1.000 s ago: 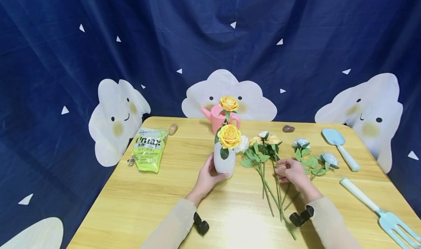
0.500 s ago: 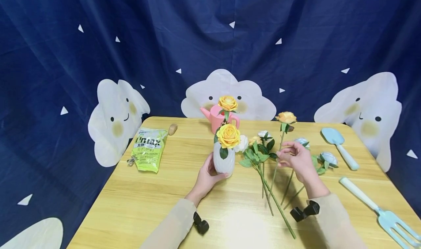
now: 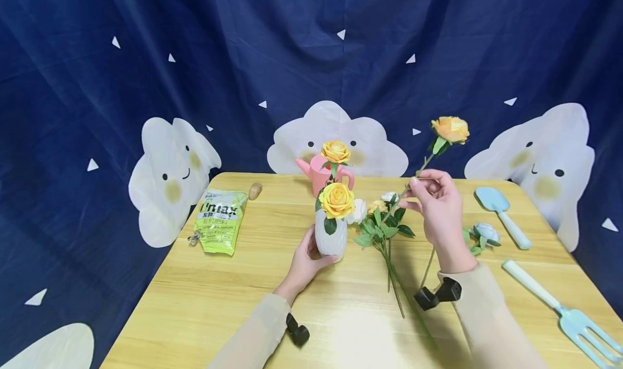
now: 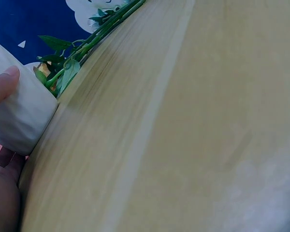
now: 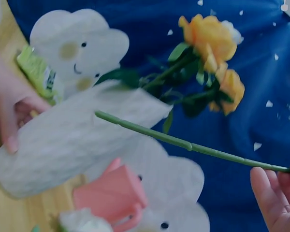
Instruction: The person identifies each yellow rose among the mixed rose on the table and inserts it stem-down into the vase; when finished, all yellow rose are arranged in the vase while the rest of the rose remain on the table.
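My left hand (image 3: pixel 307 261) holds the lower part of a white textured vase (image 3: pixel 331 236), thumb across its front. Two yellow roses (image 3: pixel 338 200) and a white flower (image 3: pixel 357 211) show at the vase's top. Raised over the table, my right hand (image 3: pixel 440 209) pinches the stem of an orange-yellow rose (image 3: pixel 450 129), its bloom tilted up to the right. In the right wrist view the green stem (image 5: pixel 183 144) points toward the vase (image 5: pixel 77 140) and overlaps it. Several more artificial flowers (image 3: pixel 384 228) lie between the hands, stems toward me.
Behind the vase stands a pink watering can (image 3: pixel 321 175). A green fertilizer bag (image 3: pixel 221 223) and a tan stone (image 3: pixel 255 191) lie on the left. To the right are a blue-white flower (image 3: pixel 486 232), a light blue trowel (image 3: pixel 494 200) and a garden fork (image 3: pixel 579 325).
My right hand has taken the orange-yellow rose from the flowers on the table and lifted it up and to the right. My left hand stays on the vase.
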A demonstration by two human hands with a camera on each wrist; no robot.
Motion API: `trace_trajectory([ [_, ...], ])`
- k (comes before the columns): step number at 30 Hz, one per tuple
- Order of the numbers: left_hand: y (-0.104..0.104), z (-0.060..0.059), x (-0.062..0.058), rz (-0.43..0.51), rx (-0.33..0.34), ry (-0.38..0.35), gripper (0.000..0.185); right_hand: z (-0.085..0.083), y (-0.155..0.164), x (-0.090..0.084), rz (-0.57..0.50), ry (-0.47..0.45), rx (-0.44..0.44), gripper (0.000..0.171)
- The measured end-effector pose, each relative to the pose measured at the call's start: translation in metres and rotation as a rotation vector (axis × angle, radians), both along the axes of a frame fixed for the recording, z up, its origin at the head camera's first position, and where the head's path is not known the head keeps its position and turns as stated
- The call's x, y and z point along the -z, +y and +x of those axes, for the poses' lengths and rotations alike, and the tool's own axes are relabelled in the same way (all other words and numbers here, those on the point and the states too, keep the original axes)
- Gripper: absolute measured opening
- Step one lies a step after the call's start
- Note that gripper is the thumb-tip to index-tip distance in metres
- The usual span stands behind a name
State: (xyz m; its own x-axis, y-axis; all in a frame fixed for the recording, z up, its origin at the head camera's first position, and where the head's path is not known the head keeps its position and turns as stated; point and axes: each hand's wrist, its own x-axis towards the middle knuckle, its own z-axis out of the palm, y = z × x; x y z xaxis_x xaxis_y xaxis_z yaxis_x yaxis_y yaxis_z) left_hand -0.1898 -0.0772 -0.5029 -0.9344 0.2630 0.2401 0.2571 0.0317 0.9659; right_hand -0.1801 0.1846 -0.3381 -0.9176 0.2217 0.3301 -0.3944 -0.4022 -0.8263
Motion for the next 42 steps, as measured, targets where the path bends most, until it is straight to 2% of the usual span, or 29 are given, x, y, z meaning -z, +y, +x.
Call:
trace_trajectory([
  [7, -0.001, 0.000, -0.001, -0.004, 0.013, 0.023, 0.086, -0.008, -0.019, -0.026, -0.146, 0.121, 0.092, 0.019],
  [13, -0.001, 0.001, 0.000, -0.015, 0.005, 0.016, 0.086, -0.013, -0.030, -0.036, -0.205, 0.218, 0.125, 0.018],
  [20, -0.001, 0.000, 0.000, -0.010, 0.012, 0.011, 0.085, -0.015, -0.039, -0.034, -0.119, 0.225, 0.133, 0.014],
  [29, -0.002, -0.001, 0.000, -0.005, 0.016, 0.021, 0.084, -0.015, -0.051, -0.027, -0.089, 0.200, 0.072, 0.014],
  [38, -0.001, 0.000, 0.000, -0.002, 0.012, 0.030, 0.085, -0.015, -0.053, -0.022, -0.050, 0.224, 0.107, 0.013],
  [42, -0.001, 0.000, 0.000, -0.003, 0.013, 0.021, 0.085, -0.016, -0.051, -0.021, -0.080, 0.260, 0.114, 0.013],
])
